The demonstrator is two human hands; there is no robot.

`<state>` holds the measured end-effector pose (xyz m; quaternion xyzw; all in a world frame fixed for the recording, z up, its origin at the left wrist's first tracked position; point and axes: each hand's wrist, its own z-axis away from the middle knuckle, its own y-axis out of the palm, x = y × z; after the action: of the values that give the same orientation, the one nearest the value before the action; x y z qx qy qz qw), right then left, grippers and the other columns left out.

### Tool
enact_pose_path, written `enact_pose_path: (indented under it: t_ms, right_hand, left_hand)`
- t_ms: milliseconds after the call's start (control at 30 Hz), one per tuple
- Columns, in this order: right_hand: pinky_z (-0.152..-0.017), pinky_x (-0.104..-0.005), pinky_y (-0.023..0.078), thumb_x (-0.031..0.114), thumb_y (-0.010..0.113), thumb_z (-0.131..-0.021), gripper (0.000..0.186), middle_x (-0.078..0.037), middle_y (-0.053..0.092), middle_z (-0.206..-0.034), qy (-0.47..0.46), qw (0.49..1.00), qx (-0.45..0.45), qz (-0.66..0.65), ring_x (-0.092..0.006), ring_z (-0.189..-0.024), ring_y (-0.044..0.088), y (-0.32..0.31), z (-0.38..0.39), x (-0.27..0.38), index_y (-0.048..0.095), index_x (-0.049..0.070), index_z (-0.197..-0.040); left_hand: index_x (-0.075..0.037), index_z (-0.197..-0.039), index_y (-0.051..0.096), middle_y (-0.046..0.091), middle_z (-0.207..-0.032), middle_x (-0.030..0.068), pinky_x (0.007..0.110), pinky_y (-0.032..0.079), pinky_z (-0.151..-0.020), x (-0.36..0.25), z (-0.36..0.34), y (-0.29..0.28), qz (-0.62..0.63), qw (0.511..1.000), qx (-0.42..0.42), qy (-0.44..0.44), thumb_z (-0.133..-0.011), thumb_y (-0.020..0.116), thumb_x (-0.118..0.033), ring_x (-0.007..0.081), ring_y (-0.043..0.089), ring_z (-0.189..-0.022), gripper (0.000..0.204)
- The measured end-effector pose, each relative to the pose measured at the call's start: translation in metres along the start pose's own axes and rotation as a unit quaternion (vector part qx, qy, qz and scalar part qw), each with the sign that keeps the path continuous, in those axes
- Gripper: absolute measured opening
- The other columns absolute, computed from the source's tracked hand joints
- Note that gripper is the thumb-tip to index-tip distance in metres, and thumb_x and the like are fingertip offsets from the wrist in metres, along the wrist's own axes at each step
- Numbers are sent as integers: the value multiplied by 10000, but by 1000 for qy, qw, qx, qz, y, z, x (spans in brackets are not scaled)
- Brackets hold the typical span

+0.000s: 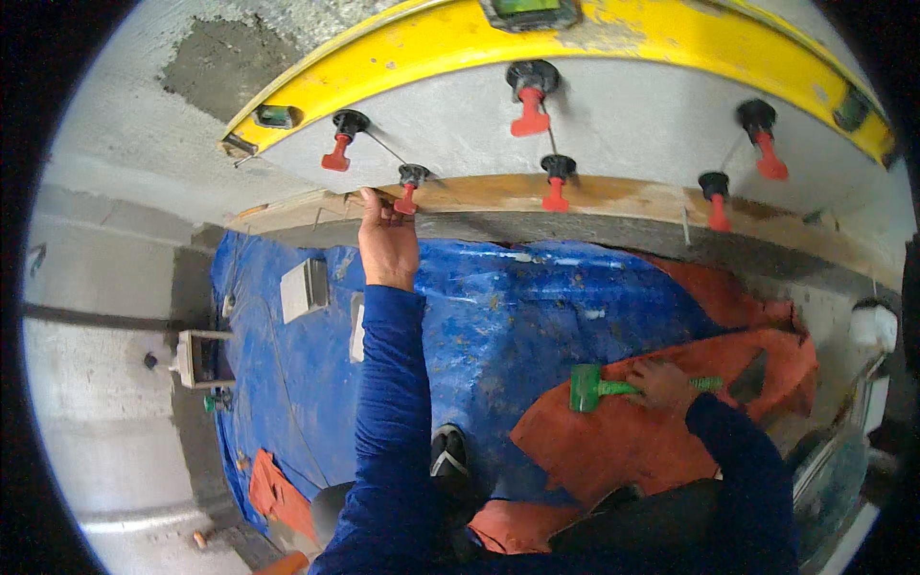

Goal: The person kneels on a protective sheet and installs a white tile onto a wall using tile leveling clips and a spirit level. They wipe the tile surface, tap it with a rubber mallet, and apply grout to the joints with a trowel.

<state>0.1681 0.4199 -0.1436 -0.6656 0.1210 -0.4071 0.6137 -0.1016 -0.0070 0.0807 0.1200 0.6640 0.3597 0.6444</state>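
My left hand (388, 247), palm up, reaches to the wooden batten (489, 196), its fingers curled beside a red-handled tile levelling clip (405, 196); what they grip, if anything, is unclear. Above the batten is a pale grey panel (632, 115) with several more clips (529, 105), red-handled on black bases. A yellow spirit level (393, 62) lies across the panel's upper part. My right hand (656, 383) is closed on the handle of a green mallet (585, 388), low over orange cloth at the right.
A blue tarp (489, 326) covers the floor around my shoe (448, 450), with orange cloth (556, 431) on it. Pale blocks (302, 287) and a box-like object (196, 359) sit at the left. Grey walls (96, 383) and dark, wet-looking mortar (225, 67) border the area.
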Motion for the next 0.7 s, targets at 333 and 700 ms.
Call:
enact_pose_path:
  t_ms: [333, 700]
  right_hand:
    - [-722, -457, 545, 521, 644, -945, 478, -140, 599, -1027, 9, 999, -32, -2, -340, -888, 649, -7, -1, -2, 640, 46, -999]
    - [-820, -465, 528, 522, 621, -957, 507, -176, 618, -1056, 1, 1000, -28, -2, -359, -961, 640, 3, 1, -5, 627, 23, -1048]
  left_hand:
    - [-78, -1215, 620, 633, -1110, 24, 365, 455, -1000, 3, 2, -1, 10, 1000, 9, 8, -1037, 620, -381, 187, 582, -1066, 351]
    - [-115, -1174, 615, 611, -1040, -13, 333, 476, -860, 1, 7, 9, 13, 1000, -14, 3, -1061, 559, -396, 151, 570, -934, 308]
